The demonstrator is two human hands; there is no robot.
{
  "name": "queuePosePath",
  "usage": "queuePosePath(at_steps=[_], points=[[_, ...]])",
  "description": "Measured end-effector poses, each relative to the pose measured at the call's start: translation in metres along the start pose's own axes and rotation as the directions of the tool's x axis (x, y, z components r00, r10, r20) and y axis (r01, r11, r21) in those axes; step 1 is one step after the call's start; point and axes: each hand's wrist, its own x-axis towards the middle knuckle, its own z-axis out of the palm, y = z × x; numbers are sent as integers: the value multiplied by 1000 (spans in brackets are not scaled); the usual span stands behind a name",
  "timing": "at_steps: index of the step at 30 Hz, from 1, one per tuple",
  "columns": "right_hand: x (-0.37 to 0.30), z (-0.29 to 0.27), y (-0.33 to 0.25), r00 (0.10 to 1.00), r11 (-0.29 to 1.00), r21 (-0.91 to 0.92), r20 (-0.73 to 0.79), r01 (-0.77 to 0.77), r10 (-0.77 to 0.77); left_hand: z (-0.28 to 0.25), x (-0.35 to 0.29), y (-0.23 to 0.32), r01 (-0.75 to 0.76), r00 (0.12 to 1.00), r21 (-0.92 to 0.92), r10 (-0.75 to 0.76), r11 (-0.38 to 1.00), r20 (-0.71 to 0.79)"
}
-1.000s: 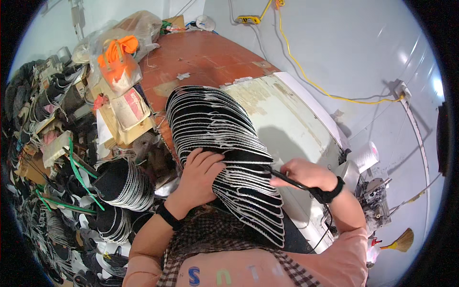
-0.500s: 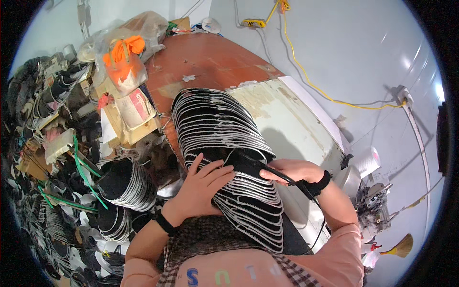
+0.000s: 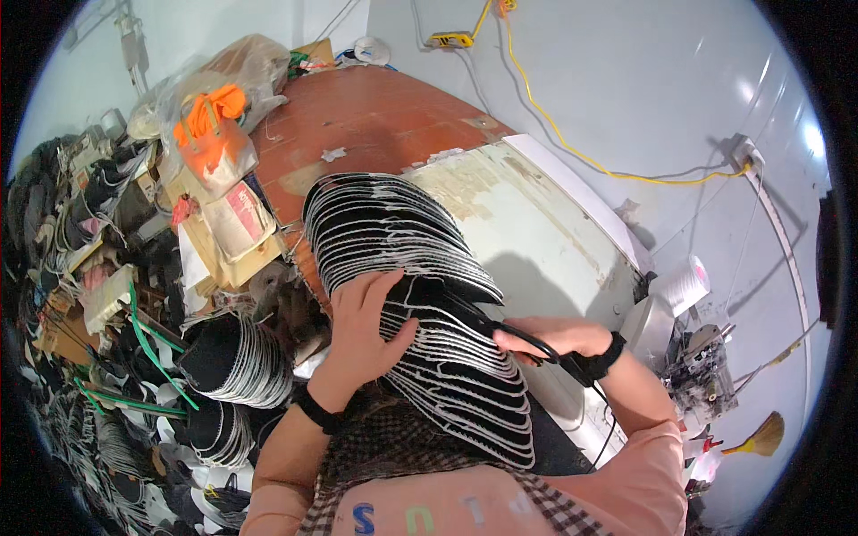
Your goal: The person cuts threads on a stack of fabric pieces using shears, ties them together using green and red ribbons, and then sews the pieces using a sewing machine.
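Observation:
A long fanned stack of black fabric pieces (image 3: 384, 214) with white stitched edges runs from the worktable down to my lap. My left hand (image 3: 365, 326) lies on the left side of the stack, fingers stretched out and thumb apart. At the right side, my right hand (image 3: 550, 335) is closed round black-handled scissors (image 3: 534, 347). Their dark blades lie over the stack and are hard to tell from the black fabric. Both wrists wear black bands, and a dark cord hangs below the right one.
The worktable (image 3: 375, 116) has a red-brown part and a worn pale part. Boxes, an orange bag (image 3: 214, 134) and more black pieces (image 3: 228, 357) crowd the left. A machine (image 3: 706, 375), a white thread cone (image 3: 684, 288) and a small broom (image 3: 760, 435) are at right.
My left hand has slid up the stack, its fingers closer together and pointing farther ahead. My right hand and the scissors have moved slightly down and right. The whole view has shifted a little.

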Motion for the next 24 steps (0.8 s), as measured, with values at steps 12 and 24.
queuePosePath(at_steps=[12,24], points=[[-8,-6,-8,952,963,-193,-206,190,-229,-2,2,5,-44,997,84,38,995,69],[-52,-19,8,994,975,193,-33,106,-101,3,7,-5,-49,997,34,47,998,55]])
